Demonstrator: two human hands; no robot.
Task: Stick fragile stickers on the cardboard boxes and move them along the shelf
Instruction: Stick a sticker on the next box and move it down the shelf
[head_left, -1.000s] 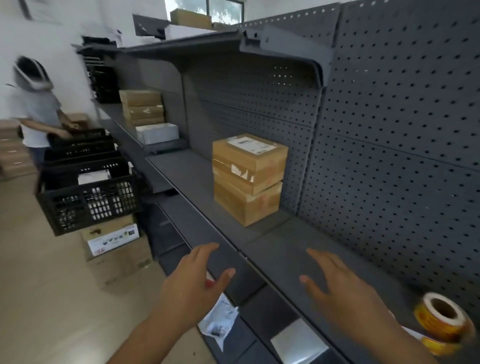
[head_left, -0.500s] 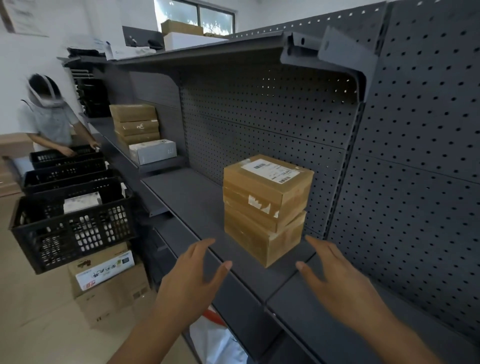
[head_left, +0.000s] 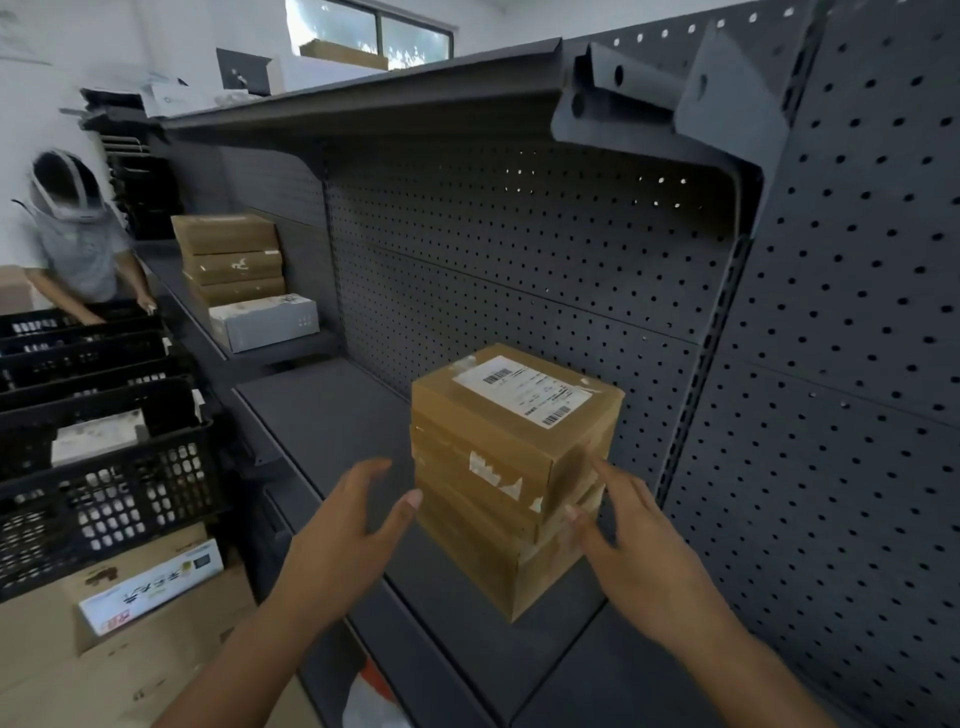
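At the bottom edge a white and red plastic bag (head_left: 371, 696) lies below the shelf front. Above it the left hand (head_left: 343, 525) and the right hand (head_left: 639, 551) reach forward on either side of a stack of cardboard boxes (head_left: 483, 519). Each hand's grip is apart, with fingers straight and spread, clasping nothing. The left thumb tip is at the stack's left edge and the right fingers lie against its right face, but blur hides whether either one truly touches. The stack stands on the dark grey shelf (head_left: 322, 405), close to the pegboard back panel (head_left: 519, 260). Its top box carries a white shipping label (head_left: 522, 389) with barcodes; the print is too small to read. The box under it shows torn white tape scraps on its front. To the left, on the floor, sits a cardboard carton with a white printed label (head_left: 150, 587) bearing red and dark characters that cannot be made out. Black plastic crates (head_left: 104, 493) are stacked on it and behind it. Farther along the shelf stands a second pile of brown boxes (head_left: 228, 254), with a pale grey box (head_left: 265, 322) in front of it. Beside the crates another person (head_left: 78, 239) bends over them. An upper shelf (head_left: 363, 109) runs overhead, with more boxes on top near a window (head_left: 363, 26).
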